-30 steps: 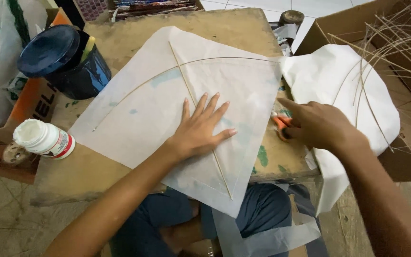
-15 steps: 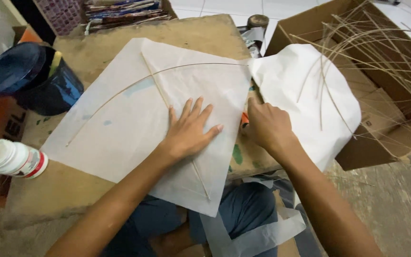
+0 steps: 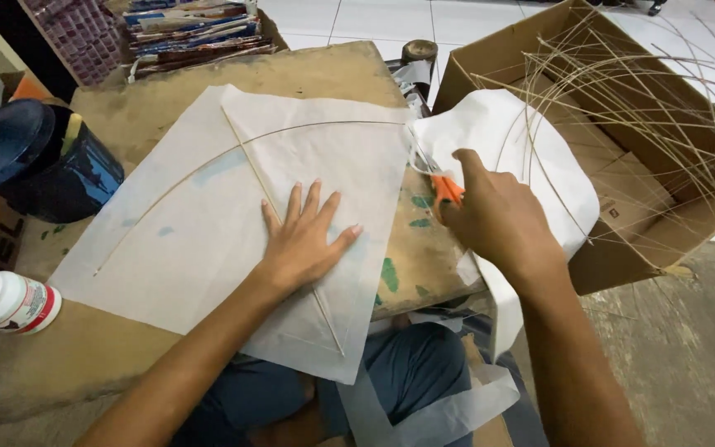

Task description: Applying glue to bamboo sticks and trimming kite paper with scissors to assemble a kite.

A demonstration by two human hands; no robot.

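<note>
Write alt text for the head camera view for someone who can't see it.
A person's left hand presses flat on a white paper kite sheet with thin sticks, while the right hand works orange-handled scissors at its edge. A cardboard box of sticks stands right.

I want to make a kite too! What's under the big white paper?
Under the white paper, two thin sticks show through, one straight, one bowed. It lies on a brown board. The left hand covers part of the straight stick.

The right hand (image 3: 494,219) with the orange-handled scissors (image 3: 439,180) has advanced up the white paper's (image 3: 208,223) right edge.
</note>
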